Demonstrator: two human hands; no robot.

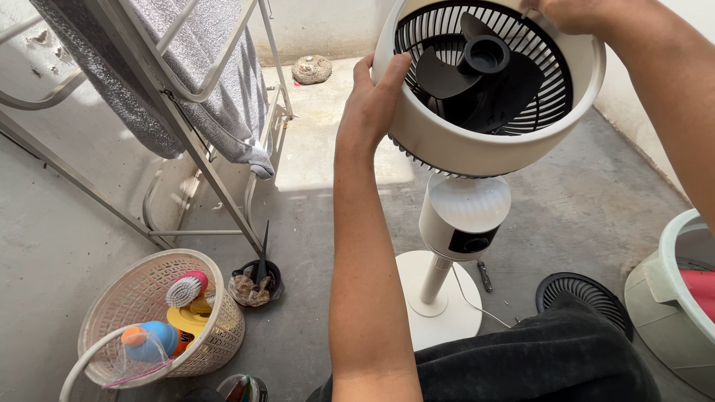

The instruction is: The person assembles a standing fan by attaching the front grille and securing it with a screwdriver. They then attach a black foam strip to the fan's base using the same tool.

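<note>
Two hands meet on a white fan (477,149) standing on its round base (439,305) on the concrete floor (313,223). The left hand (372,100) lies flat against the left side of the fan's ring, fingers pressed together and curled over the rim, thumb on the outer wall. The right hand (573,13) sits at the top edge of the ring; its fingers are mostly cut off by the frame, so I cannot tell whether they pinch anything. Just inside the left fingers sit the black grille and the dark blade (480,71). Well below the fingers, a loose black grille (585,294) lies on the floor beside the base. Far below and left of the left fingers stands a basket (149,320) holding brushes, under a rack (201,112) draped with a grey towel (149,82).
</note>
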